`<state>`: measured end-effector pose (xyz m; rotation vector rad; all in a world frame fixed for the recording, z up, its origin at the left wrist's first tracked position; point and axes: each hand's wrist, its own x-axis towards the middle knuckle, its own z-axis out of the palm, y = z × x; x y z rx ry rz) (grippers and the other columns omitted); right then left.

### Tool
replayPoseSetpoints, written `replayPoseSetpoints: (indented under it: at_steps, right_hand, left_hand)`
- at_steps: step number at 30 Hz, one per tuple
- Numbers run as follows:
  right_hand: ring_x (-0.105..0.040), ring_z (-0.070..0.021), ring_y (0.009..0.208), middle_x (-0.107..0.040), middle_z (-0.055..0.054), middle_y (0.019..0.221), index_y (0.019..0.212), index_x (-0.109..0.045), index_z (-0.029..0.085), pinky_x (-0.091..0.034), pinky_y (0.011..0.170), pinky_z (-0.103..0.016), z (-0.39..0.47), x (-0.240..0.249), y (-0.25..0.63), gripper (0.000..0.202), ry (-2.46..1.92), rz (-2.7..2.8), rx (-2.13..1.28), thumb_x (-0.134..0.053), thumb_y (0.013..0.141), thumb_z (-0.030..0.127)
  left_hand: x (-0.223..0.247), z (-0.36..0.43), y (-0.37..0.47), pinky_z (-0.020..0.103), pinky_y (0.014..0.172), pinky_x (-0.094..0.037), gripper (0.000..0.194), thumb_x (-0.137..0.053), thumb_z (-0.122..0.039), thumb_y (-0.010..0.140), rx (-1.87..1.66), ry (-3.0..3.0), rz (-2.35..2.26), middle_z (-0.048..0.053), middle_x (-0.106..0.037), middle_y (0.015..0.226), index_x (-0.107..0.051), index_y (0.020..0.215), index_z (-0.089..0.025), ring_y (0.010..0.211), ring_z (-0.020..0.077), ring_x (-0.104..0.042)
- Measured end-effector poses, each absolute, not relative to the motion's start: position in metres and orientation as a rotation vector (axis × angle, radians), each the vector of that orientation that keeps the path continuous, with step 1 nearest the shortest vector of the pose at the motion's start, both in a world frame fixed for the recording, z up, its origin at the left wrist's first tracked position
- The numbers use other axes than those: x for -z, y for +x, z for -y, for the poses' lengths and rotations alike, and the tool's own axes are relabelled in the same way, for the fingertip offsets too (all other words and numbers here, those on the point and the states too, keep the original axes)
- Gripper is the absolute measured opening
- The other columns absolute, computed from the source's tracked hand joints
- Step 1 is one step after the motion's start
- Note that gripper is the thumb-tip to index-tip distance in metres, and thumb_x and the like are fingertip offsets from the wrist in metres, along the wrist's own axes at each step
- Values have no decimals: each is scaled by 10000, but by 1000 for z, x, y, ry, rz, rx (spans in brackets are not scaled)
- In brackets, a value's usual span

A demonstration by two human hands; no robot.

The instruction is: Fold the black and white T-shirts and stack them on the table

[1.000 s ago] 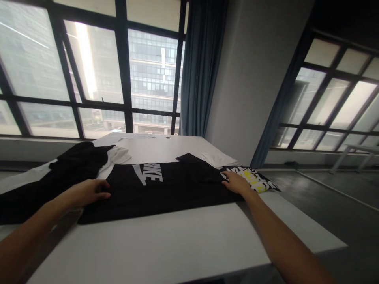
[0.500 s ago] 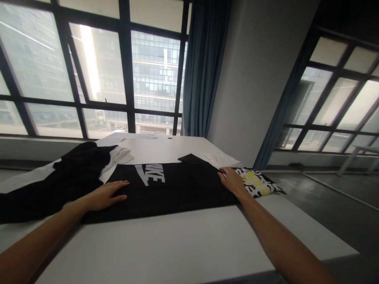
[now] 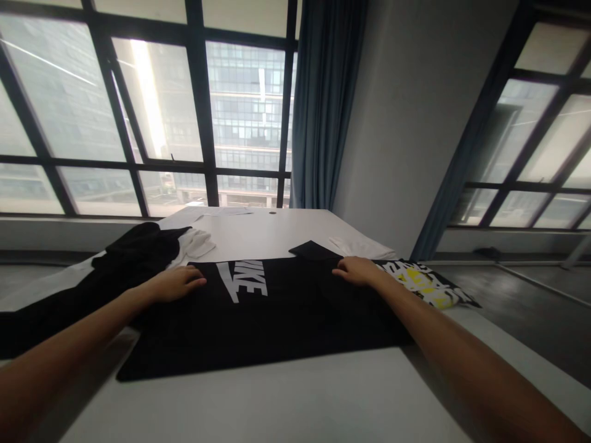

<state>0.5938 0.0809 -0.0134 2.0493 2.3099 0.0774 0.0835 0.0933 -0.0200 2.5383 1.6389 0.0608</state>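
A black T-shirt [image 3: 286, 326] with a white NIKE print lies folded into a wide, flat shape across the table [image 3: 286, 400]. My left hand [image 3: 178, 283] is at its far left corner, fingers curled onto the cloth beside the print. Along the far edge on the right, my right hand [image 3: 356, 271] has its fingers bent over the fabric. A dark flap of cloth, perhaps a sleeve, sticks out beyond that edge between the hands. Fingertips of both hands are partly hidden.
A heap of black clothing [image 3: 138, 252] lies on the left with a white cloth [image 3: 197, 245] beside it. At right are a folded white garment [image 3: 362, 247] and a black one with white and yellow print [image 3: 429, 284]. Papers [image 3: 226, 211] lie at the far end, before windows.
The T-shirt's near edge has come closer to me. My left hand has gone from lying flat to curled at the far left corner; my right fingers are now bent over the far edge.
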Motion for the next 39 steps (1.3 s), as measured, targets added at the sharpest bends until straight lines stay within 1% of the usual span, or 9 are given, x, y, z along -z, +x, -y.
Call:
replayPoseSetpoints:
  at_steps: [5,10,13,18,23,27,29,33,39]
  right_hand:
    - [-613,-251,1111,-671,-115,1219,1166,-689,204,-467,908,-331,-172,14,566,330,2127,-2374,-102,-525,901,310]
    - [-543,-243,1229,-533,-108,1416,1390,-521,209,-428,990,-309,-244,33,560,667,2092,-2372,-69,-655,739,154]
    - [-594,-239,1155,-581,-101,1361,1419,-486,235,-452,953,-317,-267,40,557,752,2097,-2327,-49,-665,695,137]
    - [-530,-309,1184,-623,-152,1231,1208,-655,190,-372,1006,-425,-259,17,552,452,2211,-2309,-276,-595,761,157]
    - [-435,-339,1197,-576,-177,1198,1124,-658,144,-208,1087,-496,-185,-13,566,371,2367,-2374,-841,-592,763,192]
    - [-469,-327,1157,-608,-128,1117,886,-692,196,-91,1118,-533,-110,0,587,223,2128,-2344,-582,-661,669,156]
    - [-524,-305,1099,-630,-115,1072,842,-681,198,-165,1100,-509,-82,12,594,218,2039,-2353,-399,-658,642,114]
    - [-584,-245,1018,-661,-72,1038,982,-653,201,-359,981,-371,-55,31,598,398,1963,-2550,-193,-595,621,42]
    - [-613,-209,978,-670,-65,1028,942,-688,188,-442,889,-282,-45,28,608,333,2006,-2760,-90,-550,666,61]
  left_hand:
    - [23,-158,91,432,990,-446,572,-396,-482,855,13,2567,-1820,162,-622,1299,-620,1257,-143,1172,329,-588]
    - [32,-199,82,401,968,-476,552,-566,-422,738,-12,2455,-1760,122,-657,1261,-639,1235,-193,1131,306,-617]
    - [32,-214,79,385,900,-507,491,-623,-392,686,-18,2411,-1742,114,-712,1120,-693,1125,-185,1031,310,-657]
    - [16,-211,88,397,905,-475,291,-540,-355,785,-222,2633,-1875,101,-696,1084,-710,964,-199,1043,309,-629]
    - [1,-168,91,359,901,-457,282,-485,-357,834,-536,2733,-1922,87,-678,1099,-683,964,-204,1045,281,-613]
    - [16,-129,81,361,892,-454,251,-496,-319,795,-407,2772,-1748,67,-701,1022,-698,907,-221,1004,277,-630]
    - [27,-116,77,358,889,-459,255,-489,-288,775,-331,2770,-1725,62,-706,1020,-703,896,-222,991,270,-636]
    - [39,-102,74,353,924,-460,288,-490,-290,757,-334,2684,-1771,58,-717,1043,-720,923,-237,1028,269,-628]
    - [36,-91,66,353,986,-443,385,-463,-468,817,-430,2640,-1659,64,-718,1094,-735,981,-250,1066,264,-620]
